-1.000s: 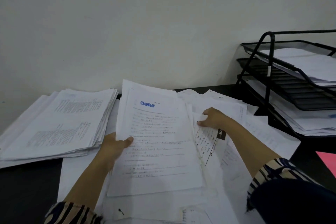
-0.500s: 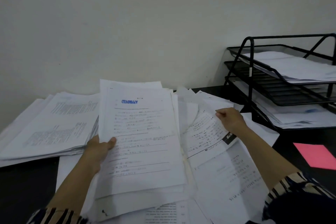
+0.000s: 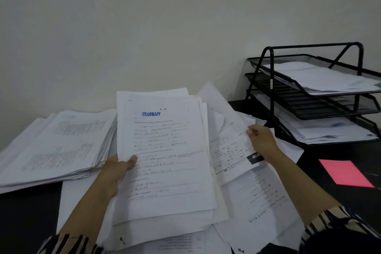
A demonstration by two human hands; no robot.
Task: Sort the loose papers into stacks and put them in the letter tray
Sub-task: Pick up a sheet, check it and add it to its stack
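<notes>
Left hand (image 3: 117, 168) grips a paper stack (image 3: 165, 156), thumb on top, fingers beneath; right hand (image 3: 260, 140) pinches a loose sheet (image 3: 231, 146) just beside it.

You've got two hands in shot — left hand (image 3: 118, 168) and right hand (image 3: 260, 140). One black letter tray (image 3: 272, 97) with three tiers; two tiers show paper. One pink sheet (image 3: 345, 173) on the desk. One tall side stack (image 3: 55, 146), one held bundle (image 3: 165, 150) — the loose sheets underneath, you can't count.
</notes>
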